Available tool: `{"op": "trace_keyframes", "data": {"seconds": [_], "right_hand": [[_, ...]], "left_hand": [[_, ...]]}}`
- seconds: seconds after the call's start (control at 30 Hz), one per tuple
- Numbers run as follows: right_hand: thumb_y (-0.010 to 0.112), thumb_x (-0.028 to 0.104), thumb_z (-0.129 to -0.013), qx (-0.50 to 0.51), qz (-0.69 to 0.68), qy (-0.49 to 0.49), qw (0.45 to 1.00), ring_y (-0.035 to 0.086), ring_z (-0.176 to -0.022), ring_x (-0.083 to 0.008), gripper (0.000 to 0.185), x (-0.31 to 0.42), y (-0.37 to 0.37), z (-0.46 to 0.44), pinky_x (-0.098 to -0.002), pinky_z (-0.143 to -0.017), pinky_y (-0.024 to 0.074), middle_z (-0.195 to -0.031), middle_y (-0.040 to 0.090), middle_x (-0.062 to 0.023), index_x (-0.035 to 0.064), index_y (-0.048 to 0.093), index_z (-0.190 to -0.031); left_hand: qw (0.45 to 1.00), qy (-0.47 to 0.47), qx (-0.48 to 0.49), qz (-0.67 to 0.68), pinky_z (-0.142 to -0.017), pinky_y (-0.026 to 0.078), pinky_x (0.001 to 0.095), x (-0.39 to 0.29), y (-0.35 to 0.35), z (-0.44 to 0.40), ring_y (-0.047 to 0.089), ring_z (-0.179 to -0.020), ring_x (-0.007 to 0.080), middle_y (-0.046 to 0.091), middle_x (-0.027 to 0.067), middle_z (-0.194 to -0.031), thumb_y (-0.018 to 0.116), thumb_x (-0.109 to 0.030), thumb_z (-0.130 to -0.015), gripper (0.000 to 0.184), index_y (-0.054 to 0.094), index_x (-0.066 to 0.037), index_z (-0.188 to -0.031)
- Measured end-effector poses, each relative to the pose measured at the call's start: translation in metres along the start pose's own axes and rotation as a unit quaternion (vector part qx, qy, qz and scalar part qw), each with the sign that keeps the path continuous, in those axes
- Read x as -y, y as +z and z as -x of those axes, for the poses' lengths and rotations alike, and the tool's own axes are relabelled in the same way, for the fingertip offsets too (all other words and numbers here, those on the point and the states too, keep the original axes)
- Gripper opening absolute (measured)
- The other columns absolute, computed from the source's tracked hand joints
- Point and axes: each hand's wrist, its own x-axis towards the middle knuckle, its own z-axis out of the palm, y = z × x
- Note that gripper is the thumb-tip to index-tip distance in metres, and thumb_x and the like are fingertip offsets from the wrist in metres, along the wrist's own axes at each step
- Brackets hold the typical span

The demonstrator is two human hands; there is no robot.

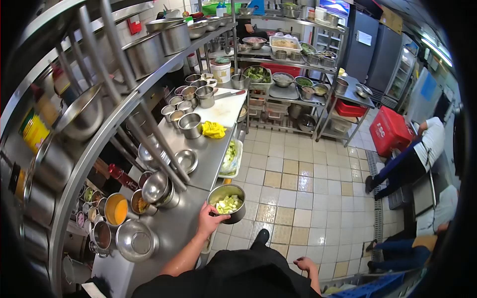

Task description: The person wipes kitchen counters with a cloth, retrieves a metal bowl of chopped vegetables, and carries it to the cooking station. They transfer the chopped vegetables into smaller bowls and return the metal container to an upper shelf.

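My left hand (pixel 208 221) grips the near rim of a round steel pot (pixel 232 214), thumb and fingers closed on its wall. Pale green chopped vegetable pieces (pixel 228 203) lie in the pot, which is held out over the floor beside the counter edge. Low at my right side hangs my right hand (pixel 304 263), away from any object. Its fingers are loosely bent and nothing shows in them. Nearest the pot on the counter are a small steel bowl (pixel 186 161) and a stack of steel bowls (pixel 157 186).
The steel counter (pixel 201 171) on my left carries a white cutting board (pixel 226 111), a yellow cloth (pixel 213 130) and several steel containers. A shelf rail (pixel 121 107) overhangs it. Ahead stands a food rack (pixel 283 93). To the right are a red cooler box (pixel 390 131) and two people.
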Motion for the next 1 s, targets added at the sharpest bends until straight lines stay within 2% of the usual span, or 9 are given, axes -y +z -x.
{"op": "trace_keyframes", "data": {"seconds": [0.13,0.37,0.47,0.57,0.7,0.83,0.87,0.97,1.0], "right_hand": [[0.067,0.049,-0.086,-0.032,0.084,-0.055,0.994,0.064,-0.117,-0.0346,0.059,0.103,-0.128,-0.073,-0.0425,-0.101,0.0502,-0.119,0.070,-0.0213,0.0054,0.068,-0.125],[0.063,0.045,-0.091,-0.040,0.200,-0.309,0.929,0.065,-0.112,-0.0366,0.053,0.355,-0.293,-0.170,-0.0440,-0.097,0.0518,-0.117,0.071,-0.0191,0.0038,0.067,-0.123],[0.061,0.045,-0.093,0.006,0.186,-0.374,0.908,0.066,-0.111,-0.0353,0.051,0.458,-0.326,-0.189,-0.0428,-0.096,0.0520,-0.118,0.071,-0.0163,0.0063,0.065,-0.126],[0.061,0.045,-0.093,0.041,0.199,-0.387,0.900,0.066,-0.112,-0.0350,0.052,0.524,-0.329,-0.236,-0.0423,-0.096,0.0519,-0.120,0.070,-0.0155,0.0067,0.064,-0.128],[0.060,0.047,-0.093,0.097,0.249,-0.382,0.885,0.064,-0.115,-0.0351,0.055,0.590,-0.340,-0.279,-0.0420,-0.100,0.0506,-0.124,0.069,-0.0168,0.0062,0.062,-0.131],[0.062,0.046,-0.093,0.148,0.243,-0.436,0.854,0.063,-0.117,-0.0364,0.057,0.651,-0.374,-0.328,-0.0420,-0.103,0.0482,-0.126,0.067,-0.0182,0.0067,0.060,-0.134],[0.065,0.042,-0.092,0.135,0.219,-0.444,0.858,0.067,-0.109,-0.0343,0.051,0.673,-0.387,-0.338,-0.0416,-0.096,0.0518,-0.118,0.070,-0.0177,0.0055,0.064,-0.127],[0.067,0.038,-0.091,0.083,0.146,-0.462,0.871,0.071,-0.096,-0.0323,0.044,0.763,-0.420,-0.357,-0.0413,-0.087,0.0546,-0.109,0.073,-0.0172,0.0041,0.068,-0.119],[0.069,0.035,-0.091,0.071,0.131,-0.483,0.863,0.072,-0.091,-0.0290,0.040,0.799,-0.427,-0.363,-0.0389,-0.082,0.0552,-0.105,0.073,-0.0148,0.0040,0.068,-0.116]], "left_hand": [[0.999,-0.007,-0.039,-0.004,-0.093,0.050,0.0389,-0.002,0.039,-0.078,0.061,-0.107,0.0296,0.061,0.0142,-0.113,0.097,-0.013,-0.059,0.048,0.051,-0.005,-0.072],[0.989,-0.046,-0.129,0.055,-0.093,0.051,0.0394,0.009,0.080,-0.205,0.062,-0.109,0.0292,0.060,0.0135,-0.112,0.096,-0.011,-0.061,0.048,0.050,-0.005,-0.073],[0.982,-0.039,-0.143,0.115,-0.097,0.051,0.0395,0.012,0.090,-0.269,0.061,-0.111,0.0279,0.056,0.0137,-0.118,0.093,-0.003,-0.063,0.046,0.049,-0.004,-0.074],[0.990,-0.033,-0.140,-0.004,-0.099,0.050,0.0388,0.042,0.094,-0.334,0.060,-0.114,0.0262,0.054,0.0122,-0.121,0.092,0.000,-0.064,0.045,0.049,-0.004,-0.076],[0.974,-0.066,-0.181,0.116,-0.094,0.051,0.0364,0.066,0.110,-0.429,0.060,-0.111,0.0245,0.055,0.0098,-0.113,0.094,-0.005,-0.062,0.048,0.048,-0.005,-0.073],[0.987,-0.066,-0.144,-0.001,-0.087,0.051,0.0316,0.085,0.106,-0.511,0.061,-0.109,0.0232,0.054,0.0102,-0.103,0.095,-0.009,-0.061,0.048,0.048,-0.005,-0.072],[0.985,-0.109,-0.125,-0.055,-0.085,0.051,0.0328,0.096,0.104,-0.527,0.061,-0.109,0.0273,0.057,0.0150,-0.114,0.095,-0.014,-0.060,0.048,0.050,-0.004,-0.072],[0.968,-0.013,-0.196,-0.156,-0.087,0.052,0.0376,0.127,0.119,-0.561,0.061,-0.110,0.0333,0.056,0.0201,-0.128,0.097,-0.020,-0.058,0.051,0.051,-0.004,-0.072],[0.973,-0.057,-0.173,-0.139,-0.091,0.052,0.0413,0.140,0.123,-0.564,0.059,-0.117,0.0380,0.051,0.0252,-0.141,0.098,-0.024,-0.056,0.053,0.052,-0.004,-0.073]]}}
